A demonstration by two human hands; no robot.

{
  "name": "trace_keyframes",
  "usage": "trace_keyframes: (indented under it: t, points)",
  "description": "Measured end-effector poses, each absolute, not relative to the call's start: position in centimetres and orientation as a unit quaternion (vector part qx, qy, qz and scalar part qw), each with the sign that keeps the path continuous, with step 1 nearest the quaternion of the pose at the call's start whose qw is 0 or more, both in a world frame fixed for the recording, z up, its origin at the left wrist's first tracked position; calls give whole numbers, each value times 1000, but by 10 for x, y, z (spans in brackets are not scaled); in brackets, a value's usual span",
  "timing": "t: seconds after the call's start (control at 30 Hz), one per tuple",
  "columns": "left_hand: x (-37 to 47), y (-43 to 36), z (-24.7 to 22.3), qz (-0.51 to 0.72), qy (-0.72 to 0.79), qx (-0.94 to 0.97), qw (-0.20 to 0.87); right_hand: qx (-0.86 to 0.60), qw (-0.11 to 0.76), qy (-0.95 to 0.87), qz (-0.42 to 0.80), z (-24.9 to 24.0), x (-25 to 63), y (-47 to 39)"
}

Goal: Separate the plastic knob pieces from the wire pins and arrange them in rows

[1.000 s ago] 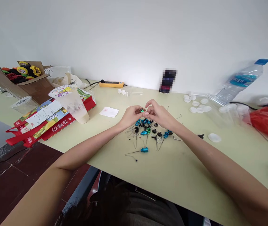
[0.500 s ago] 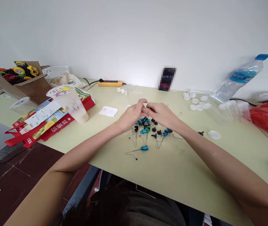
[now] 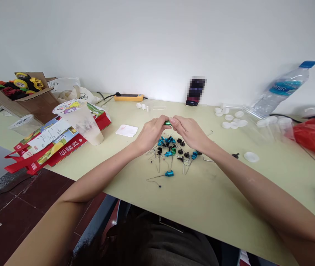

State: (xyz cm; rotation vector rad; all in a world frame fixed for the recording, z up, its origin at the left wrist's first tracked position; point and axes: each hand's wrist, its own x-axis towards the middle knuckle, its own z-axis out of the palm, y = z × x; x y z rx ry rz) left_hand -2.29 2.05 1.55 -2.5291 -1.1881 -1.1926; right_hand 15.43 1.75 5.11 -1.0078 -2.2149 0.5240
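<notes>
Hold the green metal part [image 3: 167, 122] above the bench [image 3: 135, 181], beyond the nearest blue fitting [image 3: 169, 173]. The left hand [image 3: 151, 133] and right hand [image 3: 187, 130] are closed on opposite ends; fingertips are largely hidden, so exact finger placement cannot be confirmed. Align both ends on one axis. Apply even, light pressure.

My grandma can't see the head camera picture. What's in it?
A person's left hand and right hand hold a green part over a table scattered with blue and black pieces. A cup is at left, a bottle at right.
</notes>
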Motion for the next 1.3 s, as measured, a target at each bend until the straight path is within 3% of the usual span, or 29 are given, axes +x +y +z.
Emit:
trace_keyframes:
  t: [0.2, 0.33, 0.53, 0.7, 0.87, 1.03, 1.2, 1.3]
  points:
    - [-26, 22, 17, -329, -437, -837, 7, -369, 316, -825, 288, 53, 167, 31]
    - [-25, 21, 15, -318, -422, -849, 7, -399, 272, -833, 268, 50, 167, 31]
    - [-27, 25, 14, -311, -439, -843, -2, -375, 335, -813, 291, 52, 169, 33]
    - [-27, 26, 11, -301, -424, -854, -14, -403, 262, -820, 311, 50, 172, 36]
    - [-27, 28, 9, -295, -439, -849, -5, -365, 332, -799, 344, 51, 176, 36]
    - [-25, 26, 11, -286, -424, -859, -17, -413, 257, -807, 335, 48, 175, 40]
    - [-26, 23, 14, -272, -442, -855, 7, -388, 291, -814, 319, 51, 176, 39]
    - [-25, 22, 14, -247, -427, -870, 22, -412, 248, -814, 326, 52, 174, 36]
